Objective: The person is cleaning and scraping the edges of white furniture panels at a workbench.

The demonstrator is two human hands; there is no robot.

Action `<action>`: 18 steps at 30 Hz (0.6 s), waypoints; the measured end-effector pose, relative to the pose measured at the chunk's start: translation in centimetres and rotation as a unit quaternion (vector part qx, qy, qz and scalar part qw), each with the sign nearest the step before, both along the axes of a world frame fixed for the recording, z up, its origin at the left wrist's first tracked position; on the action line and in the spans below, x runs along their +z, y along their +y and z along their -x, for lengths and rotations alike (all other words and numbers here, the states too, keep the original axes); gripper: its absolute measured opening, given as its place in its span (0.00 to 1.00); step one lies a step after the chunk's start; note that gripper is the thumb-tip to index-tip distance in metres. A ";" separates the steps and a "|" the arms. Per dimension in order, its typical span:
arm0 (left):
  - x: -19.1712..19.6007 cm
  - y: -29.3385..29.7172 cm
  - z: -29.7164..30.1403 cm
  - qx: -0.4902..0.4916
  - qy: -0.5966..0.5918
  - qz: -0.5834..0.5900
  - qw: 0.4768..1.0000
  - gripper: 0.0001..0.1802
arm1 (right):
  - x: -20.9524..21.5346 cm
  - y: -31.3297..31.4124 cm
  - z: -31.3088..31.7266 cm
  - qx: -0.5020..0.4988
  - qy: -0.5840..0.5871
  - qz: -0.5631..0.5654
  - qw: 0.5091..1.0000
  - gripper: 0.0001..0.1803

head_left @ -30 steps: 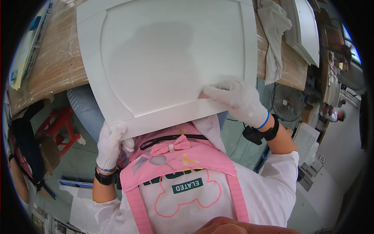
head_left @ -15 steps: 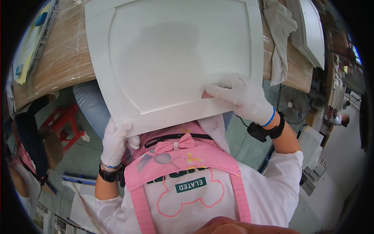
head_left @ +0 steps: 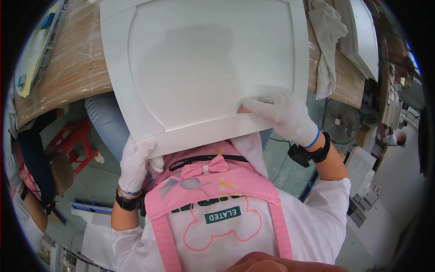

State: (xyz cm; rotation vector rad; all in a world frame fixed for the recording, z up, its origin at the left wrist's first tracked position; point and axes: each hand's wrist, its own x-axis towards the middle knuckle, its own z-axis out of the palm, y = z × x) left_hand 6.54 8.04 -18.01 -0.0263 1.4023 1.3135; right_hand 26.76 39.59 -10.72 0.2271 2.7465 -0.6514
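Observation:
A white framed panel (head_left: 190,81), like a cabinet door with a recessed middle, lies across the table edge and reaches toward my lap. My left hand (head_left: 137,164), in a white knit glove, is closed on the panel's near left corner, its fingers curled around the edge. My right hand (head_left: 285,113), gloved too, bears on the near rail toward the right, fingers bent together. Under its fingertips, at the inner edge of the recess, shows a small pinkish bit (head_left: 243,109); I cannot tell whether it is a pad or a bare fingertip.
The table (head_left: 74,59) is covered in brown board under clear film. A crumpled pale cloth (head_left: 326,41) and more white panels (head_left: 360,36) sit to the right. A red stool (head_left: 74,143) stands at left, a fan (head_left: 340,121) at right. Another person's arm (head_left: 34,211) shows at far left.
The panel has shifted very slightly to the right. My right hand has moved a little with it, still at the recess edge; my left hand keeps its grip on the corner.

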 end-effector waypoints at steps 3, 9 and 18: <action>-0.1 0.2 0.1 0.000 -0.004 -0.013 1.000 0.20 | -0.6 -2.6 2.9 -0.003 0.001 0.036 0.999 0.21; 0.2 0.1 0.0 0.008 0.005 -0.019 1.000 0.20 | -1.1 -0.2 -0.3 -0.037 0.082 0.062 0.994 0.21; 0.4 0.5 0.1 0.002 -0.010 0.000 1.000 0.19 | -1.4 -5.4 5.8 0.019 0.020 0.039 0.999 0.16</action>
